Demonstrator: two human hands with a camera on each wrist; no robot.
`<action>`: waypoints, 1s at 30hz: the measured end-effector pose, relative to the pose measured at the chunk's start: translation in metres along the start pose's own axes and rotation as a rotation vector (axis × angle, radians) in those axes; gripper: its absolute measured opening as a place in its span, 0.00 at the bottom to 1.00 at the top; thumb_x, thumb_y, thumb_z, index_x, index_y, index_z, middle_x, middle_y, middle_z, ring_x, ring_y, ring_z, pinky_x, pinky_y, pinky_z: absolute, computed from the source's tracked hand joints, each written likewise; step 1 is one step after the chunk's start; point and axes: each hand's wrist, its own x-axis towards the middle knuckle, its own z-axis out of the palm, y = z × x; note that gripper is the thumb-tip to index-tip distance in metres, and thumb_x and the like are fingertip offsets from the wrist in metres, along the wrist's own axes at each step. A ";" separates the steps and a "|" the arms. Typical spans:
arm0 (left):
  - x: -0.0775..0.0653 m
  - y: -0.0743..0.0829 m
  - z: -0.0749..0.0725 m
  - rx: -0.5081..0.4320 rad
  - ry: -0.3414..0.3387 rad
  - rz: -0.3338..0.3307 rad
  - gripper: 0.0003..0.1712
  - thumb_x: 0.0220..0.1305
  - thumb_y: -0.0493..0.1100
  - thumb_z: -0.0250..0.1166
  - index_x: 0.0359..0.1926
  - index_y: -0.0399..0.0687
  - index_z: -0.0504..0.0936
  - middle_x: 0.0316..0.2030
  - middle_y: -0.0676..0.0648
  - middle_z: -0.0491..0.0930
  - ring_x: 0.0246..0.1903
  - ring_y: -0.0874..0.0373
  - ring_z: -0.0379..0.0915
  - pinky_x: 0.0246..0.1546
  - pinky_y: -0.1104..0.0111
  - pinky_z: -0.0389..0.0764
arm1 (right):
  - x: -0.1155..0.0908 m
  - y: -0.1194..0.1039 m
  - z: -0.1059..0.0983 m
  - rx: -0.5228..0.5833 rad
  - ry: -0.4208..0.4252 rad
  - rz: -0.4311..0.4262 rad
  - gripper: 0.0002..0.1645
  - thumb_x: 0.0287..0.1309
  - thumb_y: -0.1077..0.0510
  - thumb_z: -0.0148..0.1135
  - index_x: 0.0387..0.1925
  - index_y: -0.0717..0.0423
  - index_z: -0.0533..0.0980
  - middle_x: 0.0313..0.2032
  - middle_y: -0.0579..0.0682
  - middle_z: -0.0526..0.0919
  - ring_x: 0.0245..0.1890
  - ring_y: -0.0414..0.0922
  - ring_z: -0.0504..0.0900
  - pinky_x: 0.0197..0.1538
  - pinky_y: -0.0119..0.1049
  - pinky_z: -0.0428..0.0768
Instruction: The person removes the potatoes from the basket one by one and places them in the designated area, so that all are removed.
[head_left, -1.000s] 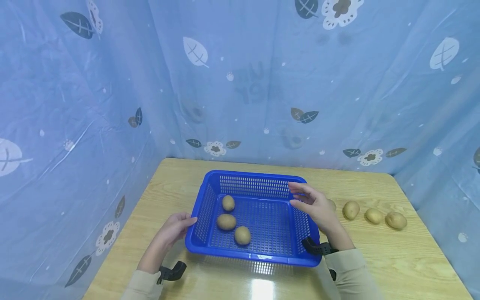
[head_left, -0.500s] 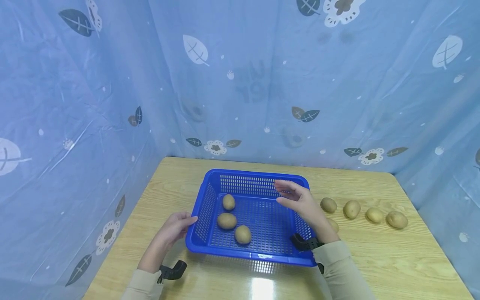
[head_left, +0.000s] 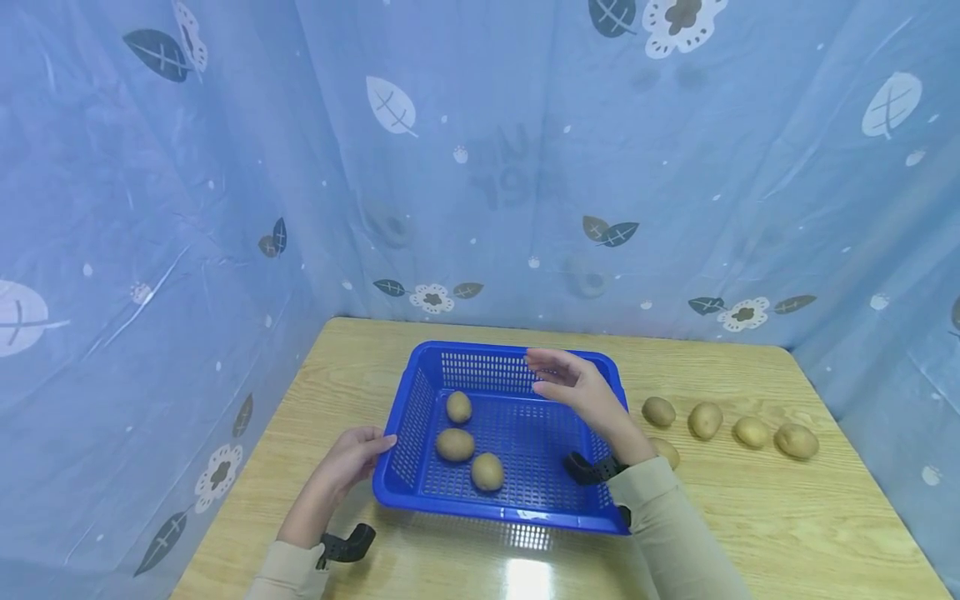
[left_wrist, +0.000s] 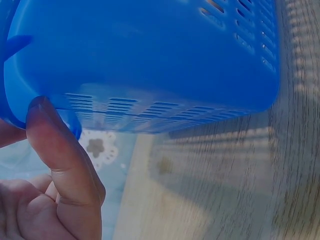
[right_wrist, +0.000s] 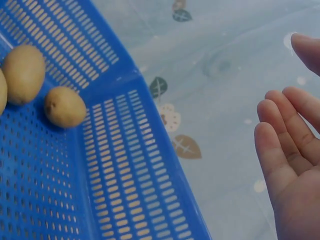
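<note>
Rect. blue slotted plastic basket (head_left: 536,450) w/ 3 oval tan potatoes (head_left: 454,445), L hand (head_left: 351,458) pinching rim (head_left: 525,514), R hand (head_left: 579,392) wide above, its beige sleeve (head_left: 667,508) hiding part, 5 more tan potatoes (head_left: 706,420) alongside

The bare left hand (head_left: 351,458) grips, thumb stretched out and fingers opposing it, at the end of a forearm slanting up and rightward from a beige fabric sleeve (head_left: 288,571). The bare right hand (head_left: 581,392) is raised farther forward, its fingers loosely curved and its thumb well apart from them. Its forearm, in a matching beige fabric cuff (head_left: 643,483), slants up and leftward.
</note>
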 end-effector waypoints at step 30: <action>0.001 0.002 -0.001 0.017 -0.009 -0.004 0.22 0.68 0.43 0.54 0.48 0.22 0.71 0.33 0.43 0.84 0.31 0.57 0.81 0.33 0.70 0.80 | 0.027 0.037 0.024 0.119 -0.252 0.137 0.30 0.59 0.59 0.62 0.62 0.63 0.67 0.62 0.65 0.69 0.62 0.55 0.70 0.61 0.42 0.72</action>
